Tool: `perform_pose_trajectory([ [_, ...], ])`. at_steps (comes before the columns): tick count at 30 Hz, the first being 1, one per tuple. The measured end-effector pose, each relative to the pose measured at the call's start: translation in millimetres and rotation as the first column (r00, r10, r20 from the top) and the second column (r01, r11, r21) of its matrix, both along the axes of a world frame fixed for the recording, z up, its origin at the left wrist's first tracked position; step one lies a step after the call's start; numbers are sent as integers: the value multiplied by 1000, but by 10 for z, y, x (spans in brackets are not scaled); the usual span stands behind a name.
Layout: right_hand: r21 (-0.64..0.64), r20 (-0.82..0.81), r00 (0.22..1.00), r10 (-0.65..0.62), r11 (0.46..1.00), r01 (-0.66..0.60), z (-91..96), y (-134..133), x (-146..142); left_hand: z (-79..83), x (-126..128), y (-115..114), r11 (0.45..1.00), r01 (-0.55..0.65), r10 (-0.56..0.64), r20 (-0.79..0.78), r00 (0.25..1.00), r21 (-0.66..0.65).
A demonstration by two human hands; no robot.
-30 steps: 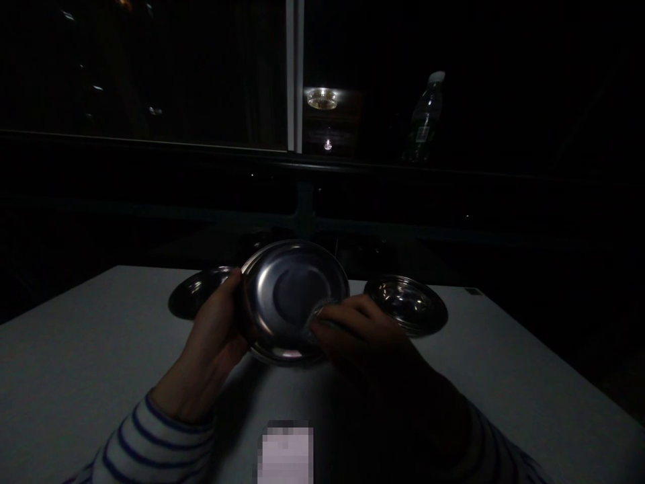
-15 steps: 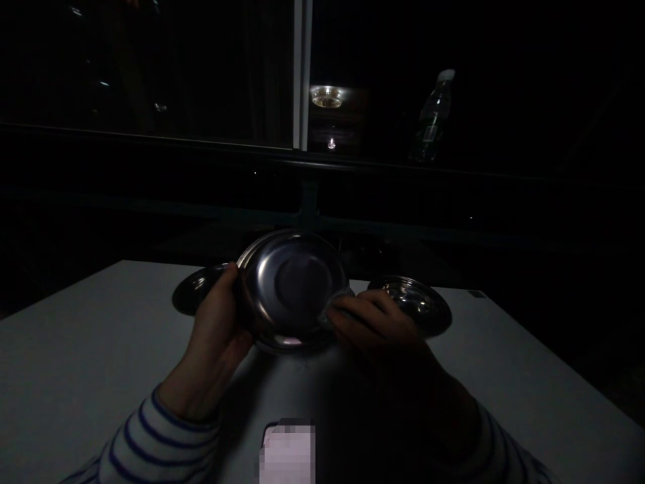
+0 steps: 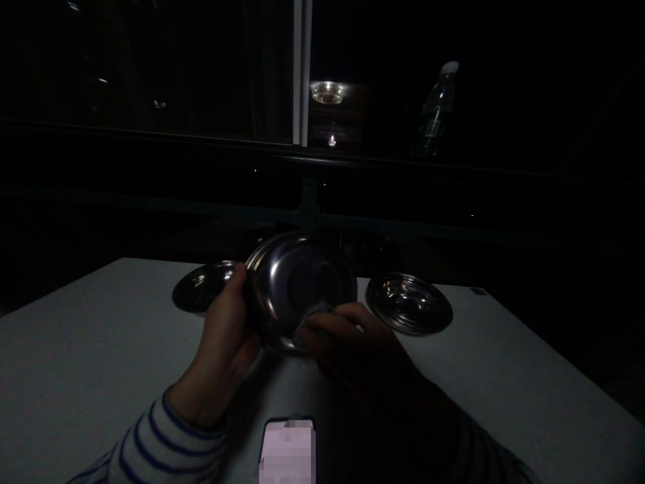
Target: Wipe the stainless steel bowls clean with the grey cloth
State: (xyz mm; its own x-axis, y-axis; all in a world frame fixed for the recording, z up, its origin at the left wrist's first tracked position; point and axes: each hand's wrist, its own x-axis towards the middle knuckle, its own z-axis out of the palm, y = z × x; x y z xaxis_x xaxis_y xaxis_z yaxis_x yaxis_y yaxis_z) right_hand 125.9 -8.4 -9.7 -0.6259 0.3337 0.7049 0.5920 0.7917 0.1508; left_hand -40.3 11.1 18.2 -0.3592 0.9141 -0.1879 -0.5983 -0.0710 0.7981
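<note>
A shiny stainless steel bowl is held up over the white table, tilted with a round face toward me. My left hand grips its left edge, thumb along the rim and the other fingers mostly hidden. My right hand is closed on a small greyish cloth with a mesh-like pattern, pressed to the bowl's lower right surface. Much of this hand lies in shadow. Behind my left hand a second metal bowl rests on the table. To the right sit nested metal bowls.
A phone with a bright, blurred-out screen lies at the near edge of the white table. Behind the table, a plastic bottle stands by a dark window with a pale frame. The room is very dim.
My right hand has moved the cloth left and slightly down across the bowl. The bowl and my left hand have shifted a little to the right.
</note>
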Motion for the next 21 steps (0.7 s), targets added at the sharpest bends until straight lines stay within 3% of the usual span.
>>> perform_pose_trajectory([
  [4, 7, -18, 1000, -9, 1000, 9, -17, 16, 25, 19, 0, -8, 999, -49, 49, 4, 999, -4],
  [9, 20, 16, 1000, 10, 1000, -11, -3, 32, 66, 35, -8, -16, 1000, -6, 6, -5, 1000, -22],
  [14, 26, -7, 998, -64, 998, 64, 7, 31, 80, 37, -16, -10, 1000, -29, 29, 29, 999, -2],
  [21, 23, 34, 999, -6, 1000, 5, -21, 46, 116, 42, -1, -22, 1000, -10, 10, -15, 1000, -2],
])
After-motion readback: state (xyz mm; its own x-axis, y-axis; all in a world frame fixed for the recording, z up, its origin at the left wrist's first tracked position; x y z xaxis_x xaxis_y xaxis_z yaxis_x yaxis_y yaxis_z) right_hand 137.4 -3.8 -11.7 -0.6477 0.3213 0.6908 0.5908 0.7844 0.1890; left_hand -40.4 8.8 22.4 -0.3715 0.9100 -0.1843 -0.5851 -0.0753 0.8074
